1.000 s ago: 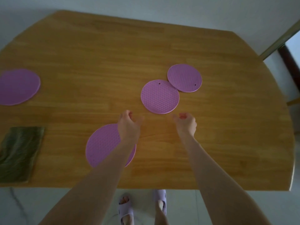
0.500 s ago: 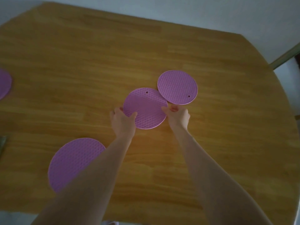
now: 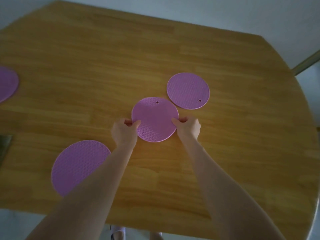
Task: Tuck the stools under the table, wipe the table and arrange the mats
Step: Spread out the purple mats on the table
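Centre mat: round, purple, on the tabletop roughly mid-span. Left grip pinches its left edge and right grip pinches its right edge, each with the thumb on top and fingers curled at the rim. Cannot tell whether the mat is lifted clear or only tipped.

Judgement: the two-sided hold keeps a floppy mat flat and lets it be slid or turned as one piece.

Far-right mat lies just beside the held one, rims nearly meeting; contact not resolvable. Near-left mat lies flat, partly under the left forearm. Edge mat is cut off by the left border. The four are unevenly spaced, so arranging looks in progress.

Dark cloth sits at the left edge, suggesting the wiping is done. No stools in view.
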Tool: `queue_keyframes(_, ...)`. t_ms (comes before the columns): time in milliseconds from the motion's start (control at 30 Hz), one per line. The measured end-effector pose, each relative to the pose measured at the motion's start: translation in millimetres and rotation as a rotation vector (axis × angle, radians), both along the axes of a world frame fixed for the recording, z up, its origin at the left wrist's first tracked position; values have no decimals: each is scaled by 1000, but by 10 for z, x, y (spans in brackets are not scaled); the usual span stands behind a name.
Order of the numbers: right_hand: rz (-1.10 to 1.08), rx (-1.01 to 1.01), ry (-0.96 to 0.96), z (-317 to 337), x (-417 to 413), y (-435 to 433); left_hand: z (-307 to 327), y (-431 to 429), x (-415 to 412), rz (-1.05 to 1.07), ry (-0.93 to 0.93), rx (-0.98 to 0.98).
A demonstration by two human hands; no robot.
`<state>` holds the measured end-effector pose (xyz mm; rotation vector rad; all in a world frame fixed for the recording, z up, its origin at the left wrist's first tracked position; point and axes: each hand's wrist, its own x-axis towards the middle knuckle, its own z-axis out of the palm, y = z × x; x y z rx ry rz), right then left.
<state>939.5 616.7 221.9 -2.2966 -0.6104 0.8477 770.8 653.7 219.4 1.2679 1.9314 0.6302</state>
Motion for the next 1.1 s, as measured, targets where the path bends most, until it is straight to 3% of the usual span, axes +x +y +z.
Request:
queue_keyframes(600, -86, -48, -1, 118, 314, -1993, 121, -1647, 204, -252, -2, 35)
queue_keyframes(1100, -105, -78, -34, 65, 445, -2313, 69, -1875, 379, -344, 43, 17)
